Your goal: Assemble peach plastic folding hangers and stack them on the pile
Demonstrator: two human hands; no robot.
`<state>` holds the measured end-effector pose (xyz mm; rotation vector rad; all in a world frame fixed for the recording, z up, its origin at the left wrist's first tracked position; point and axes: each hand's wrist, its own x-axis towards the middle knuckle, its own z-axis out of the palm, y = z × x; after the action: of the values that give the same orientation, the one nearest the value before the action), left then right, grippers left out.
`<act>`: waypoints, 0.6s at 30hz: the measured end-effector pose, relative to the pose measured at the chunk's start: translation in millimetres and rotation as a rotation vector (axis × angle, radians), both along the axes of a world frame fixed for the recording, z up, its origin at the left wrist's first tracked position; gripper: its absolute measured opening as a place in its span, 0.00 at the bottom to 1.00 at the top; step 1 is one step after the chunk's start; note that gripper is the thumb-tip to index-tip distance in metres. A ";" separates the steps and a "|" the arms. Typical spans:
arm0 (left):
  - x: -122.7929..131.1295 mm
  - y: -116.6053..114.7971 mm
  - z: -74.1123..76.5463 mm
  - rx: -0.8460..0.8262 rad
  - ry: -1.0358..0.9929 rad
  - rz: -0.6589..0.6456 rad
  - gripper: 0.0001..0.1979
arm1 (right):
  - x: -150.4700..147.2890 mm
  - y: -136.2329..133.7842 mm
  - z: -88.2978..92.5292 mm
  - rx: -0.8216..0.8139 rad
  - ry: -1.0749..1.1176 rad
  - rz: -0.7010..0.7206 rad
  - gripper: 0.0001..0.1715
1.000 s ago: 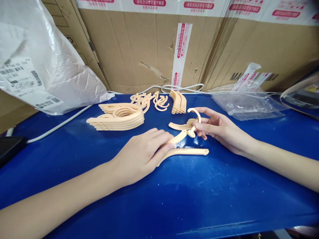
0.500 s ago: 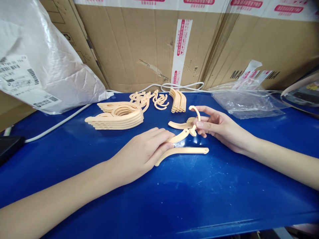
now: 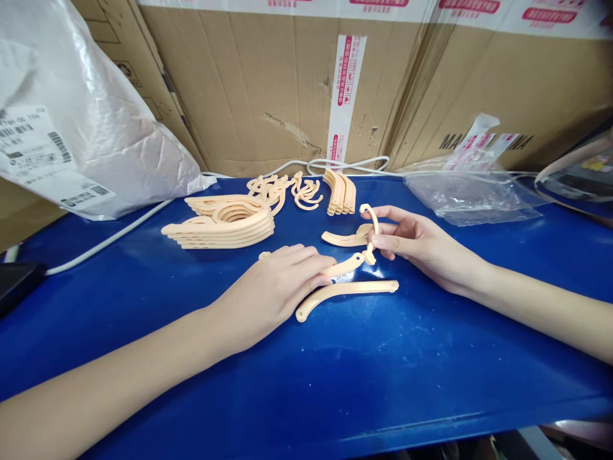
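Observation:
My left hand (image 3: 282, 284) is closed round a curved cream hanger arm (image 3: 345, 266), whose holed end sticks out past the fingertips. Between thumb and fingers, my right hand (image 3: 407, 236) pinches a cream hanger hook (image 3: 373, 223) upright. The hook's wider base is right at the holed end of the arm; whether they touch I cannot tell. Just in front of my left hand, a loose hanger arm (image 3: 352, 289) lies on the blue table (image 3: 359, 383). Another curved cream piece (image 3: 341, 239) lies behind, its right end partly covered by the right fingers and hook.
Stacked cream hanger pieces (image 3: 220, 236) lie at the left, with loose hooks (image 3: 306, 191) and a bundle of arms (image 3: 339, 191) behind. A clear plastic bag (image 3: 474, 191) is at the back right. A white parcel (image 3: 96, 115), cable (image 3: 115, 239) and cardboard boxes (image 3: 268, 83) border the table.
My right hand has turned the hook slightly and brought its base closer to the arm's holed end. My left hand keeps its hold, shifted slightly off the front loose arm's end.

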<state>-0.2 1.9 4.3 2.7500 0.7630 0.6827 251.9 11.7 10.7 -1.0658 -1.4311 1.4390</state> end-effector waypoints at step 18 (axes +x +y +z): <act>2.0 -7.3 0.9 0.261 0.083 -0.013 0.16 | -1.5 -4.5 0.5 0.024 -0.075 -0.037 0.28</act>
<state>1.9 -5.5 5.1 3.0331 0.7175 0.7149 250.5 7.2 11.1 -1.1355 -1.4706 1.3654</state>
